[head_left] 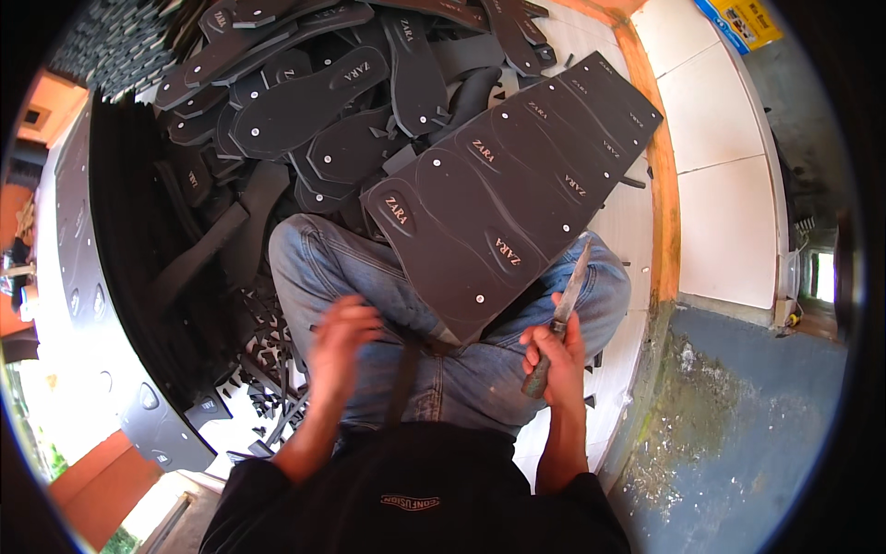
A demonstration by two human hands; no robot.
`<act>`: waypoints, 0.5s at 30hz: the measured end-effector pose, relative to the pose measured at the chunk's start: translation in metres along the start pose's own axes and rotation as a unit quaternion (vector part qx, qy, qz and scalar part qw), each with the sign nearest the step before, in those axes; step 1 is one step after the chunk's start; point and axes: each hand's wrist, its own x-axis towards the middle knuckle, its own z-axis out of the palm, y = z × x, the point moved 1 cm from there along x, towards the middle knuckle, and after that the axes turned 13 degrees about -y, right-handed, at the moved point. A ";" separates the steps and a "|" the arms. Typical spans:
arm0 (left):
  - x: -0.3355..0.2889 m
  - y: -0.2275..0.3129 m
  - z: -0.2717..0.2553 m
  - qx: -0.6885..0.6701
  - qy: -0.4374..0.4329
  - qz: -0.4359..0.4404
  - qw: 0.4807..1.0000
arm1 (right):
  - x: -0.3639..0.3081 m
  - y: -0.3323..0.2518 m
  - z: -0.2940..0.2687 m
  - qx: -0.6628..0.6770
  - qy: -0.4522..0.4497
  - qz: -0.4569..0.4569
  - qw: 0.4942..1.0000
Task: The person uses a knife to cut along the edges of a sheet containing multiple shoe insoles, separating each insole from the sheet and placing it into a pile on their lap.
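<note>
I sit cross-legged in blue jeans with a large black foam sheet [517, 194] resting across my lap; sole shapes are stamped side by side into it. My right hand [554, 355] grips the handle of a knife [565, 309], its blade pointing up beside the sheet's right edge. My left hand [340, 337] hovers blurred over my left knee, fingers curled, holding nothing that I can make out. It is a little left of the sheet's lower corner.
A heap of cut black soles [305, 102] lies ahead of my knees. Stacked black sheets [129, 231] stand at the left, with offcut scraps [268, 369] on the floor. An orange ledge [660, 185] and white tiles [720, 138] run along the right.
</note>
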 end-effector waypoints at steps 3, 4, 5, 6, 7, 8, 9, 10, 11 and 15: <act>0.027 -0.045 0.075 -0.171 -0.080 -0.223 0.956 | -0.011 0.021 -0.014 -0.044 0.007 0.004 0.999; 0.033 -0.049 0.094 -0.211 -0.046 -0.212 0.953 | -0.015 0.025 -0.013 -0.050 0.023 0.011 0.998; 0.040 -0.054 0.103 -0.231 -0.027 -0.201 0.952 | -0.021 0.028 -0.011 -0.063 0.021 0.023 0.998; 0.049 -0.058 0.110 -0.249 -0.009 -0.186 0.950 | -0.026 0.028 -0.008 -0.074 0.017 0.033 0.997; 0.052 -0.061 0.113 -0.266 0.011 -0.171 0.949 | -0.031 0.029 -0.005 -0.085 0.011 0.043 0.995; 0.052 -0.061 0.113 -0.248 0.009 -0.135 0.959 | -0.034 0.031 -0.002 -0.089 -0.005 0.052 0.995; 0.050 -0.059 0.111 -0.228 0.005 -0.102 0.968 | -0.037 0.032 -0.001 -0.151 -0.005 0.049 0.987; 0.047 -0.048 0.107 -0.205 0.005 -0.067 0.977 | -0.039 0.036 0.001 -0.210 -0.009 0.046 0.977; 0.040 -0.033 0.099 -0.209 0.018 -0.088 0.974 | -0.041 0.040 0.002 -0.268 -0.015 0.044 0.962; 0.005 0.000 0.063 -0.228 0.024 -0.129 0.965 | -0.054 0.046 0.006 -0.301 -0.086 0.059 0.948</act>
